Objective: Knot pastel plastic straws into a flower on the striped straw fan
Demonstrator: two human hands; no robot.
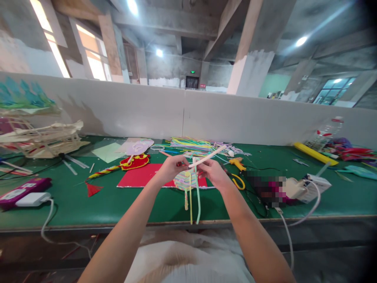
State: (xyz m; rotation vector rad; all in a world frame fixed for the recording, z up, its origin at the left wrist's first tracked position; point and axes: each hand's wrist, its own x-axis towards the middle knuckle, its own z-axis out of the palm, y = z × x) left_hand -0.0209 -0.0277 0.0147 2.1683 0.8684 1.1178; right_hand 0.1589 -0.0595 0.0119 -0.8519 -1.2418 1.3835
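My left hand [173,168] and my right hand [212,173] are raised over the middle of the table, fingers pinched close together. Between them runs a pale pinkish-white pipe cleaner [209,156], slanting up to the right. A yellow pipe cleaner [191,200] and a mint green pipe cleaner [198,198] hang down from the same spot; which fingers grip these two I cannot tell. Behind them a round, pastel-striped fan-shaped piece [181,181] with a short wrapped handle is partly covered. It lies over a red board [137,176].
Loose pastel pipe cleaners [191,144] are heaped at the back. A red and yellow fan [135,161] with a tassel lies left of the board. An orange-yellow glue gun [237,163], cables, a white box [316,188] and a plastic bottle [326,133] are to the right.
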